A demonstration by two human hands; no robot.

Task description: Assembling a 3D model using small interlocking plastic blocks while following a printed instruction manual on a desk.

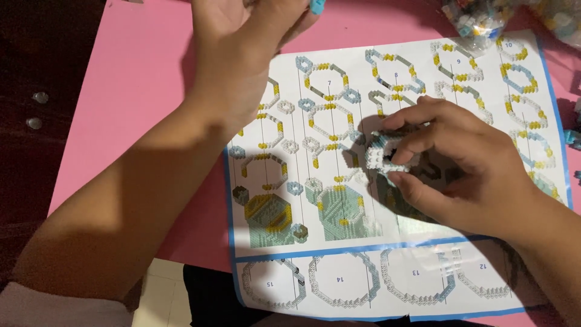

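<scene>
My right hand (466, 163) rests on a printed building-brick instruction sheet (339, 266) and grips a small white and pale-blue brick assembly (387, 154) between thumb and fingers. My left hand (242, 54) is raised over the sheet's upper left corner, fingers curled, with a small light-blue piece (317, 5) showing at its fingertips by the top edge. Whether the fingers pinch that piece is hard to tell. The sheet lies on a pink table (139, 66).
A clear bag of small bricks (478, 18) lies at the top right. A few loose blue pieces (572, 138) sit past the sheet's right edge. The table's left edge drops to a dark floor; pale tiles show below the front edge.
</scene>
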